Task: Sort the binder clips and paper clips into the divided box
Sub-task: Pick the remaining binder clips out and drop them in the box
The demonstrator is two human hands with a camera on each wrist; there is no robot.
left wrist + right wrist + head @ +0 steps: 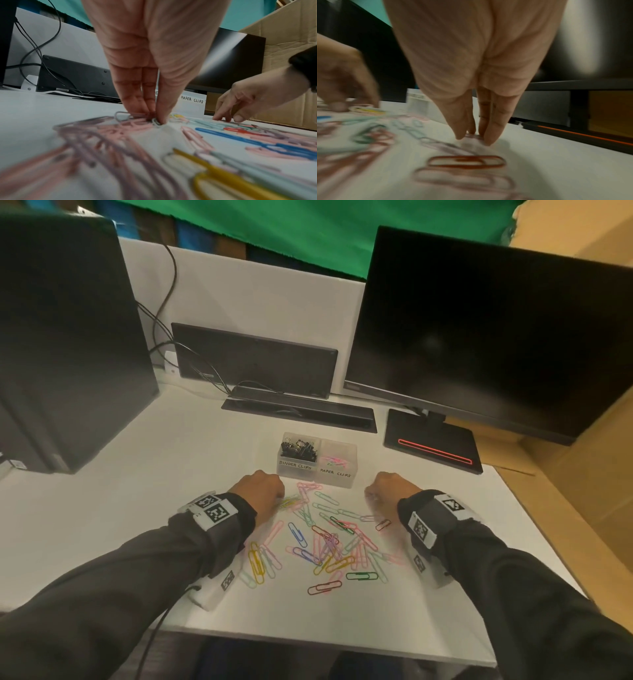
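A clear divided box (352, 474) stands just beyond my hands. Its left cell, labelled BINDER CLIPS, holds black binder clips (297, 448); its right cell, labelled PAPER CLIPS, holds a few paper clips (337, 461). Several coloured paper clips (329, 542) lie scattered on the white table between my wrists. My left hand (280, 501) is down at the pile's far left, thumb and fingers (137, 105) pinching a grey paper clip (155, 121) against the table. At the pile's far right, my right hand (371, 498) has its fingertips (489, 139) closed on a pale pink paper clip (473, 136); that view is blurred.
A dark monitor (479, 337) and its base (431, 443) stand at the right rear. A black computer case (68, 337) is on the left, and a dark panel (253, 361) with cables sits behind a cable slot (298, 410). A cardboard box (582, 491) borders the table's right edge.
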